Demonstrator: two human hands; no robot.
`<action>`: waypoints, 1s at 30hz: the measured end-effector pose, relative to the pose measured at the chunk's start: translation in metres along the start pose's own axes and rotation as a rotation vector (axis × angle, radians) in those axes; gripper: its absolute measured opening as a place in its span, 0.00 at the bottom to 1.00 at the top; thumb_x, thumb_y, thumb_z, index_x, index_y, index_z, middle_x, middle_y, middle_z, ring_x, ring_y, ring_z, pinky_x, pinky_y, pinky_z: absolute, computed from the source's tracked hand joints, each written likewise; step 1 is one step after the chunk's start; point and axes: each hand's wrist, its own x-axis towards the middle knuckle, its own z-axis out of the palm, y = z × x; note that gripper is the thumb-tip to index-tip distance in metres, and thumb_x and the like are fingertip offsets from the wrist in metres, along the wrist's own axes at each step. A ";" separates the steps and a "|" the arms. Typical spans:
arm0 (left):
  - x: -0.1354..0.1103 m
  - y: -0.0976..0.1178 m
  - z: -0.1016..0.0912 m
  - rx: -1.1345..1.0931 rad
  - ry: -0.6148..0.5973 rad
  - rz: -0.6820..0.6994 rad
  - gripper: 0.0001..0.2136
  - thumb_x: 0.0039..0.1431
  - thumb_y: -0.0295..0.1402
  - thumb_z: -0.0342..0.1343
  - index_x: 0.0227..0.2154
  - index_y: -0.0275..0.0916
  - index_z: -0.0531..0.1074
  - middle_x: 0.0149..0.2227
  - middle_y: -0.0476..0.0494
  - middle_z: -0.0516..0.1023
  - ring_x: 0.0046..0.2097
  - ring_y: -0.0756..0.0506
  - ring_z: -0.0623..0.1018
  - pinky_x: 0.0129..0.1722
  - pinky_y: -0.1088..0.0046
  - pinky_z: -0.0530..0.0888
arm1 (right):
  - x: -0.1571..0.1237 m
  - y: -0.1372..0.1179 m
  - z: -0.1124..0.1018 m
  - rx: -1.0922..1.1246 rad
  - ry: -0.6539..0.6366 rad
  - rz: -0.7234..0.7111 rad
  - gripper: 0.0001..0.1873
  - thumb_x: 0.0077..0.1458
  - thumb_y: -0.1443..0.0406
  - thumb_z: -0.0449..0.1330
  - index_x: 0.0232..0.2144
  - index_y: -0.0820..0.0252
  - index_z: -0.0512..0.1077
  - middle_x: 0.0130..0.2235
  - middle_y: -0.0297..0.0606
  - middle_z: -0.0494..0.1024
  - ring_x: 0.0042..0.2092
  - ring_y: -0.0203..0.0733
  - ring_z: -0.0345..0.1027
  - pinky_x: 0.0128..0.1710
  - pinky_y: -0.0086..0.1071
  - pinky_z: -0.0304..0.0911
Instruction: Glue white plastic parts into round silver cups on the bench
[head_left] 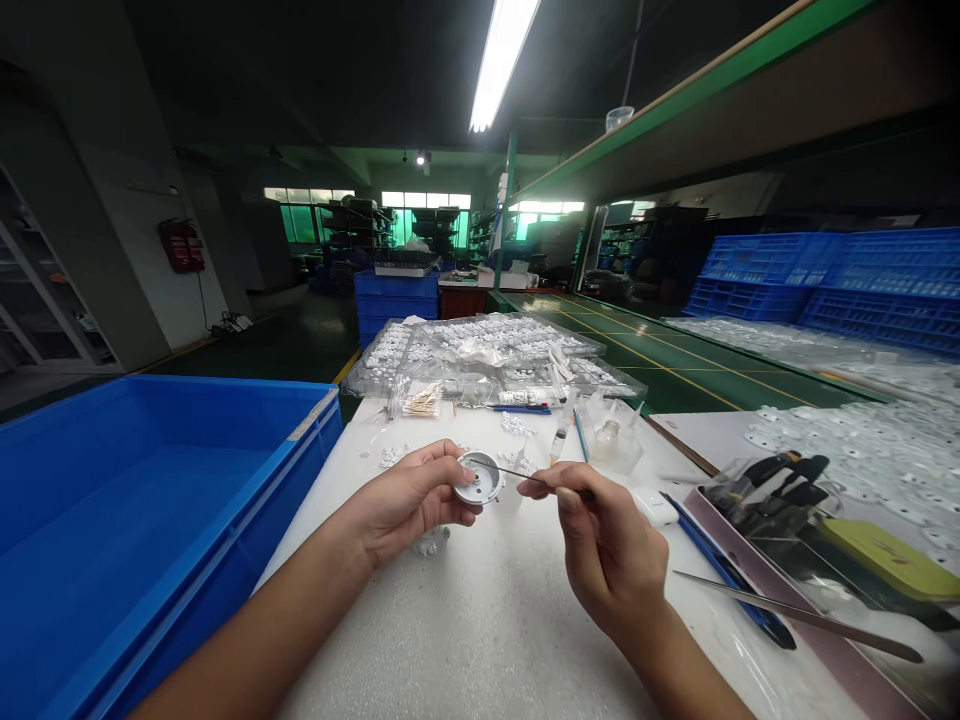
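Between the thumb and fingers of my left hand (416, 497) is a small round white cup-shaped part (480, 480), its hollow side with small holes turned toward me. My right hand (611, 540) pinches a thin dark rod-like tool (525, 476); its far end reaches over the part's rim into the hollow. Whether the tip touches the inside, I cannot tell. Below my left hand a small pale part (433, 541) rests on the white table (465, 640). Little white pieces (517, 424) lie scattered just beyond both hands.
A big blue bin (180, 470) stands at the left. Trays of white parts (480, 345) fill the table's back, with cotton swabs (422, 399) and a syringe (559, 440) before them. On the right lie tweezers (795, 612), a blue pen-like tool (727, 575) and a tool box (795, 560).
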 end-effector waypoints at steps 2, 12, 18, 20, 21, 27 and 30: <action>0.000 0.000 0.000 -0.006 -0.006 0.001 0.09 0.52 0.24 0.59 0.34 0.37 0.64 0.35 0.45 0.69 0.32 0.51 0.71 0.31 0.77 0.73 | 0.000 0.000 0.000 -0.011 0.005 0.005 0.13 0.60 0.76 0.49 0.46 0.60 0.64 0.36 0.39 0.74 0.37 0.40 0.70 0.40 0.39 0.67; -0.001 0.002 0.000 0.002 0.001 0.010 0.08 0.53 0.25 0.59 0.32 0.36 0.64 0.35 0.45 0.69 0.33 0.51 0.71 0.31 0.78 0.73 | -0.001 0.003 -0.002 0.068 -0.022 -0.065 0.18 0.57 0.79 0.50 0.48 0.62 0.64 0.38 0.41 0.73 0.40 0.42 0.69 0.37 0.39 0.67; -0.002 0.001 0.001 0.019 -0.025 -0.003 0.08 0.53 0.25 0.58 0.32 0.36 0.63 0.37 0.43 0.72 0.33 0.50 0.73 0.31 0.77 0.73 | -0.002 0.006 -0.001 0.115 -0.043 -0.121 0.21 0.56 0.81 0.50 0.50 0.62 0.63 0.43 0.46 0.74 0.42 0.45 0.69 0.38 0.44 0.66; -0.002 0.001 0.001 0.025 -0.029 -0.002 0.08 0.53 0.25 0.58 0.32 0.36 0.64 0.37 0.43 0.72 0.33 0.51 0.73 0.31 0.77 0.73 | -0.002 0.007 -0.001 0.111 -0.040 -0.102 0.22 0.56 0.81 0.50 0.50 0.62 0.63 0.43 0.46 0.74 0.42 0.45 0.68 0.38 0.44 0.66; -0.002 0.001 0.001 0.026 -0.028 -0.001 0.08 0.53 0.25 0.58 0.32 0.36 0.64 0.36 0.43 0.72 0.33 0.51 0.73 0.31 0.77 0.73 | -0.002 0.007 -0.001 0.106 -0.032 -0.089 0.22 0.55 0.81 0.50 0.50 0.62 0.63 0.43 0.45 0.74 0.42 0.45 0.68 0.38 0.44 0.65; -0.002 0.002 0.001 0.015 -0.013 -0.001 0.09 0.53 0.25 0.58 0.32 0.37 0.63 0.34 0.44 0.72 0.32 0.51 0.73 0.30 0.77 0.73 | -0.005 0.005 -0.002 0.066 0.017 -0.053 0.21 0.55 0.81 0.50 0.49 0.61 0.64 0.40 0.44 0.74 0.40 0.44 0.67 0.37 0.44 0.65; -0.003 0.003 0.001 0.019 -0.006 -0.005 0.09 0.53 0.25 0.58 0.33 0.37 0.63 0.35 0.44 0.72 0.32 0.51 0.73 0.30 0.77 0.73 | -0.006 0.006 -0.002 0.089 0.052 -0.065 0.22 0.55 0.81 0.50 0.49 0.61 0.64 0.41 0.44 0.74 0.40 0.45 0.68 0.36 0.45 0.65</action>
